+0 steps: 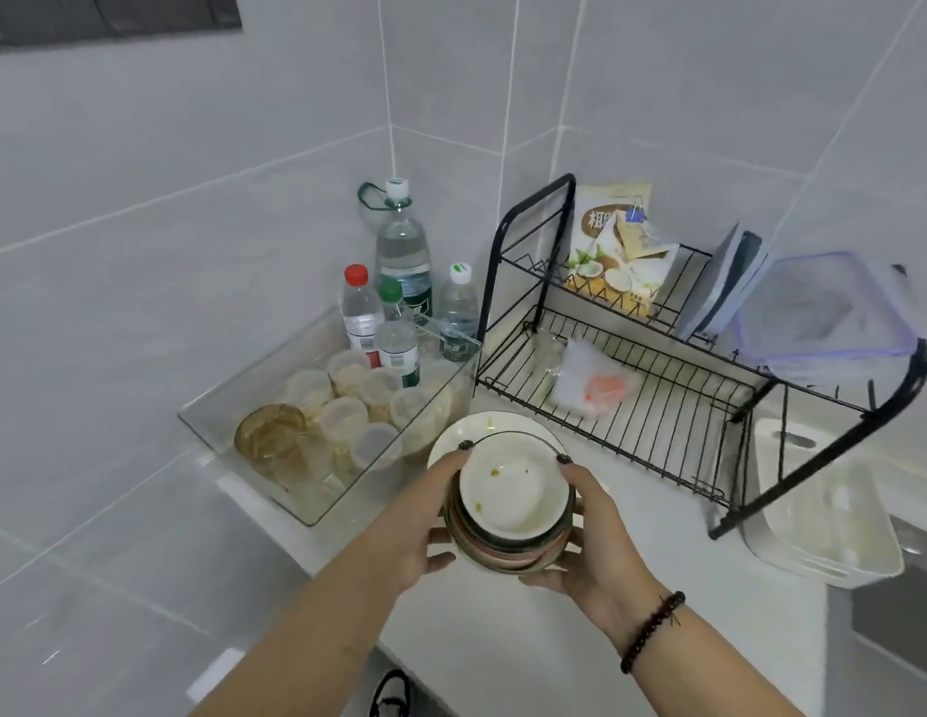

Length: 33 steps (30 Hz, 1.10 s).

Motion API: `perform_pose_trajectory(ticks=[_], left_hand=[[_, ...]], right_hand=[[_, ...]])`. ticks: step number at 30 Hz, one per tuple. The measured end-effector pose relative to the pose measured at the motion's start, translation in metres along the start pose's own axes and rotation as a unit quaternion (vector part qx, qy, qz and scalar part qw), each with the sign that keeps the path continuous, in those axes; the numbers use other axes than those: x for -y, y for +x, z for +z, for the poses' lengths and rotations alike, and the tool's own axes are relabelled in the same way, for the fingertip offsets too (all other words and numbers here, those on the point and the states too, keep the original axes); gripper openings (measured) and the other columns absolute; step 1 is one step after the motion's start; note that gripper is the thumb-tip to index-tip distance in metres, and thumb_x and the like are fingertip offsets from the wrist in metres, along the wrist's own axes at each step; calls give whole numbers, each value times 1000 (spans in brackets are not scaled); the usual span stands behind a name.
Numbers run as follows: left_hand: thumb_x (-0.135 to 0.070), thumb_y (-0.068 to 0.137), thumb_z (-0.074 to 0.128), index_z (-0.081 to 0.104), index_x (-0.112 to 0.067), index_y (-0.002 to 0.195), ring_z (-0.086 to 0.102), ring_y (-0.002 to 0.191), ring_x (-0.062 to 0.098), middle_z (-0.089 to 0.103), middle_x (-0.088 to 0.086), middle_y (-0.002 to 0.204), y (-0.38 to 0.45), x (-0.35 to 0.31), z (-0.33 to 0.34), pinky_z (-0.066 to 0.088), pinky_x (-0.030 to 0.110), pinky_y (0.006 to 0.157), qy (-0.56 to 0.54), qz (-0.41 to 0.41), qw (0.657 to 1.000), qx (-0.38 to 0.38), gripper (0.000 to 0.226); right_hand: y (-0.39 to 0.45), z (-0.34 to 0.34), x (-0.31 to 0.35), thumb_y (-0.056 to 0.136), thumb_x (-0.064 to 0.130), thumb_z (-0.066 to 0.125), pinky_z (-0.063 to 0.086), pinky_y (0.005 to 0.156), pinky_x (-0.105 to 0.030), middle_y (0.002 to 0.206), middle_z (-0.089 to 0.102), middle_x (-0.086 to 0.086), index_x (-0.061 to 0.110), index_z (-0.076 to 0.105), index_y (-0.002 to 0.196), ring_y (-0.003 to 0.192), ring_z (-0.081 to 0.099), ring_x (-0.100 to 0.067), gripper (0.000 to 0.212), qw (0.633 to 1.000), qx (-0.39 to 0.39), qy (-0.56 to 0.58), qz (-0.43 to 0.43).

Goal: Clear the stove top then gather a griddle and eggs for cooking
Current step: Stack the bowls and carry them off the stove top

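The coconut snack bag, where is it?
The coconut snack bag stands on the black dish rack's upper shelf, right of the water bottles.

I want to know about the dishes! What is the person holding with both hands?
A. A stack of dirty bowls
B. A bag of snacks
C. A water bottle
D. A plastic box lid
A: the left hand and right hand clasp a stack of bowls, the top one white inside with food smears, held above the counter.
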State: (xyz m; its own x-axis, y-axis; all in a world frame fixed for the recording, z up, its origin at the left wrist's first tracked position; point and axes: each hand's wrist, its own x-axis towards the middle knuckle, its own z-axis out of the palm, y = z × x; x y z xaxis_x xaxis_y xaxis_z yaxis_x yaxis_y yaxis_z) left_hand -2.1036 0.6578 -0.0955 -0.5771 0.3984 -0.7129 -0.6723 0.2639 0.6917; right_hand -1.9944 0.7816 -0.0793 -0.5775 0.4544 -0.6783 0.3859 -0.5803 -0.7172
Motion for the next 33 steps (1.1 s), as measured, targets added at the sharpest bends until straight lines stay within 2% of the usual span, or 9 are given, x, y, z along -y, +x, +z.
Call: perform_pose_trajectory(ticks=[4,6,8,12,15,18,23,27,33], left_hand=[[-58,78,64,63,-24,107,58,91,20,63,2,102,33,-20,-4,44,33,78,3,-21,1000,15,45],[-58,76,65,65,-26,107,59,92,20,64,0,103,50,-26,-6,44,33,77,7,-25,999,21,44],[-59,72,68,68,-29,103,60,94,19,67,-3,102,64,-30,-8,44,34,79,0,-22,1000,17,42],[-56,73,70,69,-31,98,60,99,20,70,-6,99,91,-37,-10,44,37,89,-16,-24,999,32,35],[-54,76,68,71,-29,96,61,99,18,72,-7,95,102,-37,-10,43,36,93,-21,-32,998,40,32],[-54,77,67,71,-29,96,61,97,18,72,-8,91,109,-35,-13,43,36,91,-29,-32,998,43,31],[-51,79,66,72,-30,98,62,105,16,73,-6,103,113,-35,-12,46,32,83,-43,-22,999,24,29],[-51,78,66,71,-30,99,62,106,15,73,-7,104,116,-33,-11,46,32,80,-50,-20,998,15,30],[-57,73,65,71,-28,95,64,88,10,71,-7,93,123,-25,-12,48,28,74,-43,-29,999,14,37]], right_hand=[[24,14,8,89,47,52,50,88,-51,68,70,-4,17,63,87,84,63,-31,32,999,-28,26,-1],[36,21,13,90,46,50,50,84,-49,60,70,0,16,63,86,82,62,-29,33,999,-36,37,0],[46,28,17,88,45,52,50,78,-46,67,70,-1,17,64,86,84,62,-29,31,998,-46,42,-3],[69,38,19,85,46,55,50,91,-51,79,70,-2,21,67,87,93,63,-30,28,997,-71,38,-6],[82,41,17,85,46,54,51,90,-50,86,70,-3,21,67,93,95,63,-29,29,996,-83,36,-7],[92,44,16,85,47,55,52,83,-46,94,69,-3,23,67,97,98,63,-29,29,996,-89,28,-8],[100,50,13,84,53,54,53,78,-42,106,68,-5,24,66,106,104,62,-29,38,995,-99,30,3],[105,51,9,82,54,56,53,75,-41,108,68,-6,23,66,107,103,62,-29,41,994,-106,31,3],[106,50,6,83,50,57,53,87,-49,105,69,-5,26,65,100,102,62,-29,30,993,-115,39,-2]])
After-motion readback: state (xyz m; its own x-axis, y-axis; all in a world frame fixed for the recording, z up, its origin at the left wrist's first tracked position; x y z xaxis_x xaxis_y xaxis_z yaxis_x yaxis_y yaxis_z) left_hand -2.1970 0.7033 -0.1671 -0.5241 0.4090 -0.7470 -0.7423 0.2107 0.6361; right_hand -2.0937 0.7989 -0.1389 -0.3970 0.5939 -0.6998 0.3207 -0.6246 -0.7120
